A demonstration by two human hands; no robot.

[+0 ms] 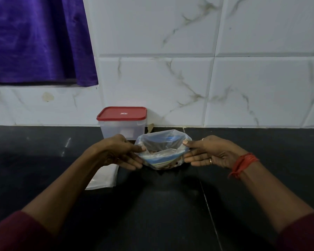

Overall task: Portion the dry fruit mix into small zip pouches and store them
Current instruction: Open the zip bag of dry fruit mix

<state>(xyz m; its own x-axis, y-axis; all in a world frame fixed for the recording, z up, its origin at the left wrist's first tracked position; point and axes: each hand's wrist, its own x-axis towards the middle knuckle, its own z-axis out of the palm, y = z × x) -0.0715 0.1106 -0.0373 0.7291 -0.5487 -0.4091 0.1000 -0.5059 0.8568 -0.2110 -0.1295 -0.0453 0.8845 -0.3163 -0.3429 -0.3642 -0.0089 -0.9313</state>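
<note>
The person is standing at the dark table (152, 214) and holding a small clear zip pouch (161, 156) just above it, a little in front of the tiled wall (243, 78). The left hand (121, 151) is pinching the pouch's left rim between thumb and fingers, and the right hand (210, 153) is doing the same on the right rim, so each grip is grasping the pouch and the two are pulling its mouth wide open. Down in the bottom of the pouch some brownish dry fruit mix (170, 164) is showing through the plastic, filling only the lowest part. Right behind the left hand, a translucent container (123, 127) is sitting against the wall with its red lid (121, 113) on; through its cloudy sides I cannot tell what it is holding. A flat stack of empty clear pouches (103, 178) is lying on the table beneath the left forearm. A red thread (243, 163) is circling the right wrist and a ring (210, 160) is showing on one finger of that hand. A purple curtain (34, 38) is hanging at the upper left.
</note>
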